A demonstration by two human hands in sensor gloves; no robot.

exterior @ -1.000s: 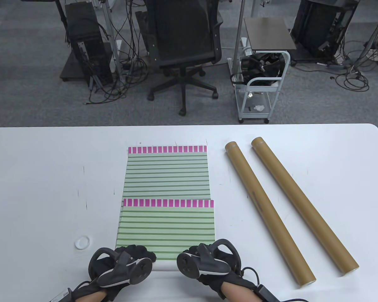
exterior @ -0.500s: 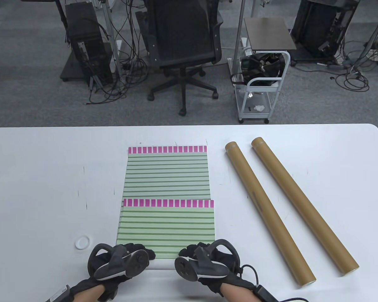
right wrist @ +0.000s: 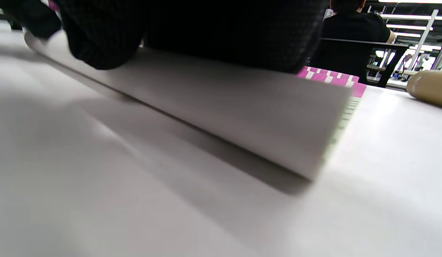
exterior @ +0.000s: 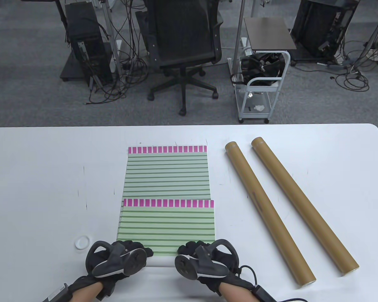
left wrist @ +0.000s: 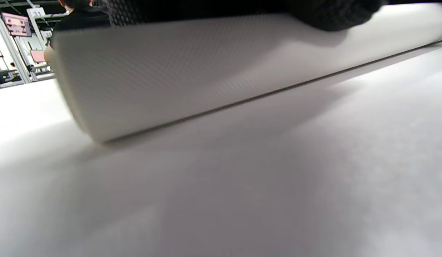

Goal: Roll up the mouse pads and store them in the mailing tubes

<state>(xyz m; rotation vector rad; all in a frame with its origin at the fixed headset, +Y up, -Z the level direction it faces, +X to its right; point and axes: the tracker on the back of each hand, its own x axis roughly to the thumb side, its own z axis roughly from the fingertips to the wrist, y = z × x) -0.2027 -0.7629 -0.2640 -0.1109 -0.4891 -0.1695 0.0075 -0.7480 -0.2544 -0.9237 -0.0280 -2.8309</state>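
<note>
Two green-striped mouse pads with pink top bands lie on the white table. The near pad overlaps the far pad. The near pad's front edge is curled up into a white roll, which also shows in the left wrist view and the right wrist view. My left hand and right hand both press fingers onto that roll. Two brown mailing tubes, one beside the other, lie to the right.
A white tube cap lies on the table left of my left hand. A tube end shows in the right wrist view. Beyond the table's far edge stand an office chair and a small cart.
Both hands have moved a little away from me, rolling the near pad's front edge further; less of the green striped face shows.
</note>
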